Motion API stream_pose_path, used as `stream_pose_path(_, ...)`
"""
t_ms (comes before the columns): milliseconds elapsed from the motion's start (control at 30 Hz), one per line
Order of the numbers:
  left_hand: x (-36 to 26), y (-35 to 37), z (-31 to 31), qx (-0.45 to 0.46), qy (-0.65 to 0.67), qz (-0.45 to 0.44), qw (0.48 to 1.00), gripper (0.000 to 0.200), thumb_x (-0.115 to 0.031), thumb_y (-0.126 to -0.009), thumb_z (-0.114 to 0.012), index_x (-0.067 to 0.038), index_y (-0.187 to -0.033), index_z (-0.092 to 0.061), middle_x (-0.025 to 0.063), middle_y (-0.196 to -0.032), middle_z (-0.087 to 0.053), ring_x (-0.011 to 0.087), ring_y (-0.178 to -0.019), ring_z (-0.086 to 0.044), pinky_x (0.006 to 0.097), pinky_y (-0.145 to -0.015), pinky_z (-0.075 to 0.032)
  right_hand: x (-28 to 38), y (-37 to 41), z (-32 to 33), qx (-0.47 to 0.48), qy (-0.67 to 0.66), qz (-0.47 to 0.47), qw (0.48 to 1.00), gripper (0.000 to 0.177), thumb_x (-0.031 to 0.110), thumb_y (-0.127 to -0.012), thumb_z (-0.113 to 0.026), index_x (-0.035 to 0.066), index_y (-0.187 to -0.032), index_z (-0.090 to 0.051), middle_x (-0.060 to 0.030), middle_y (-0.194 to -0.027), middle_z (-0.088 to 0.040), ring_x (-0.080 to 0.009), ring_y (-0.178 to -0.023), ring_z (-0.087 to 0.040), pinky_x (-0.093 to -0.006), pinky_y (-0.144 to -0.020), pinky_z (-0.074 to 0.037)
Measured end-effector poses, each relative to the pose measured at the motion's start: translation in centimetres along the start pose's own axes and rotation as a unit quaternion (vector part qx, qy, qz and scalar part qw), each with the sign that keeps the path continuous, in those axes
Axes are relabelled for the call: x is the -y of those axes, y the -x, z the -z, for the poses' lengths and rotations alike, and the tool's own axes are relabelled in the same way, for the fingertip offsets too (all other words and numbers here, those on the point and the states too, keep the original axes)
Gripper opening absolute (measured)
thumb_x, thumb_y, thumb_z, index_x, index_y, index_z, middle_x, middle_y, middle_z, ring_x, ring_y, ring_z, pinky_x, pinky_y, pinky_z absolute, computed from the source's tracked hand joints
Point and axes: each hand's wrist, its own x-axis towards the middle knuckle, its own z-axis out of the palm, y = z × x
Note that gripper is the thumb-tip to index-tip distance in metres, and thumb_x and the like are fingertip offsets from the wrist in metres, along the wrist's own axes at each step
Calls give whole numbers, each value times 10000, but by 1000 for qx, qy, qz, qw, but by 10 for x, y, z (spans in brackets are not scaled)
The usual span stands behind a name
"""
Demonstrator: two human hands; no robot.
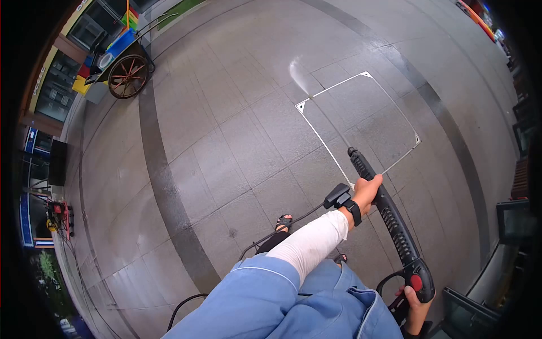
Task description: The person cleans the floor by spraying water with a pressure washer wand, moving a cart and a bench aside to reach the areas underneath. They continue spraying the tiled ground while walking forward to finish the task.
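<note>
the step in hand appeared to be spraying the paving [243,152]. the black spray gun [398,226] lay diagonally in front of the body, its thin lance [333,125] crossing the white-outlined square [366,74]. water spray [298,74] left the tip, just outside the outline. the left hand [366,191] was closed around the forward barrel; the right hand [416,308] held the rear handle, thumb beside the red part [416,282]. trigger position could not be confirmed. in judgement, redirecting the spray called for both hands to turn the gun together, with the hose clear of the feet.

containers: a blue bin [122,43] and a white tub [105,61] sat on the wheeled cart [129,76]; their contents could not be determined.
</note>
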Motion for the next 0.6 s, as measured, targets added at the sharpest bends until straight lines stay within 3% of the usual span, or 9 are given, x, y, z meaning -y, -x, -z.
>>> stream_pose_path(33, -8, -7, 43, -36, 24, -7, 999, 286, -261, -751, -575, 15, -771, -502, 79, -673, -543, 184, -537, -558, 354, -468, -480, 11, -15, -26, 60, 15, 8, 998, 262, 102, -676, -624, -48, -878, -548, -104, -648, -585, -178, -518, -573, -270, -493, -470)
stream_pose_path(67, -27, 5, 86, -85, 98, -13, 991, 272, -236, -737, -578, 29, -724, -515, 85, -660, -544, 189, -527, -557, 337, -465, -478, 17, -31, -48, 129, 0, -43, 991, 358, 21, -623, -664, -66, -941, -524, -91, -708, -576, -161, -548, -581, -267, -495, -488)
stream_pose_path(100, -35, 11, 134, -133, 127, -31, 982, 260, -241, -746, -578, 7, -730, -501, 79, -666, -548, 187, -540, -565, 354, -460, -491, 26, -45, -78, 199, 15, -27, 980, 326, 13, -629, -670, -61, -916, -534, -82, -694, -574, -157, -549, -583, -267, -499, -490)
stream_pose_path(200, -51, 44, 255, -309, 163, -42, 936, 244, -244, -761, -550, -11, -760, -473, 69, -689, -525, 189, -562, -559, 343, -450, -485, 40, -79, -164, 371, 33, -56, 926, 311, 35, -631, -722, -43, -884, -560, -64, -716, -594, -128, -561, -580, -240, -517, -468)
stream_pose_path(233, -54, 56, 282, -347, 199, -40, 915, 243, -240, -775, -536, -10, -794, -459, 72, -711, -516, 190, -578, -559, 354, -465, -492, 44, -86, -185, 408, 31, -91, 908, 340, 44, -624, -733, -44, -906, -564, -70, -750, -603, -120, -592, -582, -239, -545, -472)
stream_pose_path(267, -55, 65, 302, -372, 222, -43, 900, 247, -232, -789, -524, -3, -835, -444, 77, -745, -513, 195, -585, -557, 374, -491, -501, 41, -88, -201, 412, 28, -56, 909, 364, 48, -619, -737, -46, -925, -563, -73, -772, -605, -117, -616, -582, -237, -565, -474)
stream_pose_path(400, -84, 46, 303, -338, 201, -7, 920, 254, -219, -781, -519, 10, -861, -444, 89, -761, -509, 201, -634, -554, 381, -506, -489, 49, -78, -210, 352, 19, 15, 936, 483, 60, -594, -753, -61, -1010, -540, -87, -837, -605, -107, -673, -577, -227, -621, -475)
stream_pose_path(433, -89, 23, 284, -310, 188, -7, 932, 260, -215, -769, -524, 22, -850, -455, 95, -757, -511, 199, -641, -551, 373, -511, -483, 53, -69, -202, 307, -5, -9, 952, 557, 64, -576, -761, -69, -1057, -513, -98, -856, -602, -112, -672, -579, -234, -641, -477)
stream_pose_path(600, -115, -57, 108, -71, -22, -30, 997, 357, -243, -699, -558, 113, -705, -540, 129, -685, -560, 205, -601, -546, 354, -557, -422, 67, -15, -171, 25, -10, 55, 998, 537, 59, -614, -696, -72, -1081, -466, -117, -785, -580, -176, -616, -593, -278, -549, -502)
